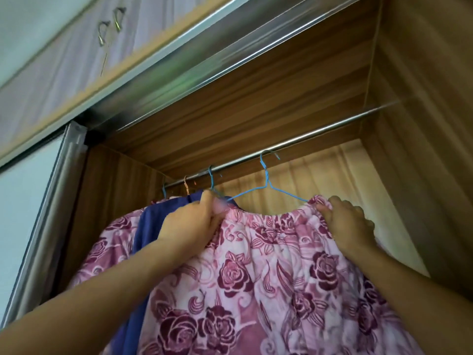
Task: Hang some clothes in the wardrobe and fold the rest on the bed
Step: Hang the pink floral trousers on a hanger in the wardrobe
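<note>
A pink garment with dark rose print (268,272) hangs from a blue wire hanger (266,185), whose hook sits over the steel wardrobe rail (320,134). My left hand (194,221) grips the garment's gathered top edge at the hanger's left end. At the right end my right hand (348,221) grips the same edge. Left of it hang a blue garment (153,226) and another pink rose-print garment (112,242), each on its own hanger.
The wardrobe's wooden side wall (422,124) rises close on the right. A sliding door with a metal frame (51,213) stands at the left. Above run the door track (194,65) and upper cabinet doors with handles (110,26). Rail space lies open to the right.
</note>
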